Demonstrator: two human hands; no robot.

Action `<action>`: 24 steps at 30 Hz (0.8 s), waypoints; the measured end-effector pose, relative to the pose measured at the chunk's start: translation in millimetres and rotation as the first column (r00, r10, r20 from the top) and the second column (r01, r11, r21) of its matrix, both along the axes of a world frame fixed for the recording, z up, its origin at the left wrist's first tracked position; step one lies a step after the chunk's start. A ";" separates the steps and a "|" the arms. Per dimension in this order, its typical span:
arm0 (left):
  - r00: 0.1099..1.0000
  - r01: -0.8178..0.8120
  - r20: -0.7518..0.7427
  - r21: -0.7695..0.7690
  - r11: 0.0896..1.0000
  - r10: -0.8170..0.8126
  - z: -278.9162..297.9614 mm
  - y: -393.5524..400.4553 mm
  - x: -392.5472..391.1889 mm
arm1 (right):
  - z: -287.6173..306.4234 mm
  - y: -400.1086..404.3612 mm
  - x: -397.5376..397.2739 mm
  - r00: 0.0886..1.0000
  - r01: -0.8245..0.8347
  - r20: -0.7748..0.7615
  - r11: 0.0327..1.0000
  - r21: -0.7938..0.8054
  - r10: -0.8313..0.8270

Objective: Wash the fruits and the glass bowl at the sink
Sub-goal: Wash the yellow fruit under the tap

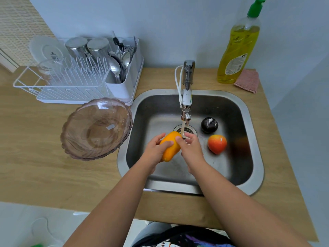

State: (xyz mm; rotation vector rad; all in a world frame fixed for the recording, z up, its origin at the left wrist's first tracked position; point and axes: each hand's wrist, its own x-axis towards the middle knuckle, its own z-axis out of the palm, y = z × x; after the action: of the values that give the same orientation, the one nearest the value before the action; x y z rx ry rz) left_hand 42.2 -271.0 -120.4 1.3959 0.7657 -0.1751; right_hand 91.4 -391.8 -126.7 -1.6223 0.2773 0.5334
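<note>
Hands: left hand [156, 146] grips the orange fruit [170, 146]; right hand [189, 146] rubs its upper end under the tap [186, 104].
Waiting: dark fruit [209, 125] and red fruit [217, 144] in the sink [249, 122]; glass bowl [97, 128] on the tabletop [44, 166].
Tip: turning it should rinse every side.

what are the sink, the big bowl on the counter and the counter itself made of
Sink: looks like stainless steel, with a brushed grey sheen and soft reflections.
Glass bowl: clear, pink-tinted and scalloped; the counter shows through it. Glass per the task, though clear plastic would look alike.
Counter: light wood grain, matte; solid wood or laminate, cannot tell.
</note>
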 end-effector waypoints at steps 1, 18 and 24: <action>1.000 -0.030 0.011 0.074 0.997 0.029 -1.1 2.2 -3.7 | 0.0 2.3 -3.3 0.997 -0.030 -0.070 1.000 0.001 0.030; 0.998 -0.038 -0.040 0.232 0.972 0.048 9.0 14.7 -28.7 | 3.1 9.6 -17.1 0.942 -0.056 -0.314 0.977 0.206 0.120; 0.999 -0.014 -0.036 0.249 0.969 0.024 16.4 14.8 -28.7 | 6.0 9.1 -16.1 0.935 -0.034 -0.338 0.974 0.223 0.110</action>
State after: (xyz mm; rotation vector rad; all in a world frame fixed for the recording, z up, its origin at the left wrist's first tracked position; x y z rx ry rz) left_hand 13.5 -256.2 -104.0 1.6255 0.8550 -0.0938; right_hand 75.3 -382.8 -120.7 -1.3261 0.4100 0.8815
